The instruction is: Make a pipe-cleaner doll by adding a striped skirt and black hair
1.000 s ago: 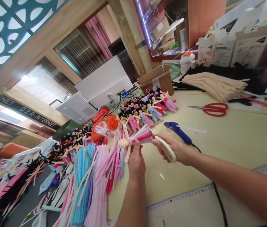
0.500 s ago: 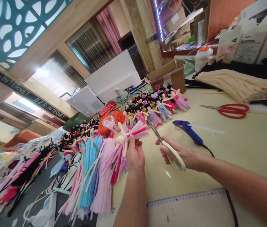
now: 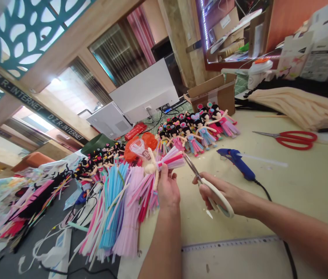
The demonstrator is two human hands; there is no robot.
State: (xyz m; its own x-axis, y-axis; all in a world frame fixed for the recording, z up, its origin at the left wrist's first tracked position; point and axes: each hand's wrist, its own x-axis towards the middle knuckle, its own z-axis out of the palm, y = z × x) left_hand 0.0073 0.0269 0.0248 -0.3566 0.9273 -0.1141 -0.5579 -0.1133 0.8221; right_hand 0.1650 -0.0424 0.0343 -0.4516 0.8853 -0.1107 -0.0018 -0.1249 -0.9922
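So left hand (image 3: pixel 168 188) clamps the pipe-cleaner doll (image 3: pixel 159 164), skirt fanning right toward the white-handled scissors (image 3: pixel 207 186) gripped in right hand (image 3: pixel 225 193); blades parted, just beside skirt.

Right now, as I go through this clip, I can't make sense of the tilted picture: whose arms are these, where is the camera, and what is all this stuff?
The camera sits on a person's head and looks down at their own bare hands, so the room appears tilted. The left hand holds an unfinished pipe-cleaner doll with a pink skirt. The right hand holds white-handled scissors, blades open beside the skirt. On the pale table lie a row of finished dolls, a blue glue gun, red scissors, cream sticks and piles of coloured pipe cleaners.
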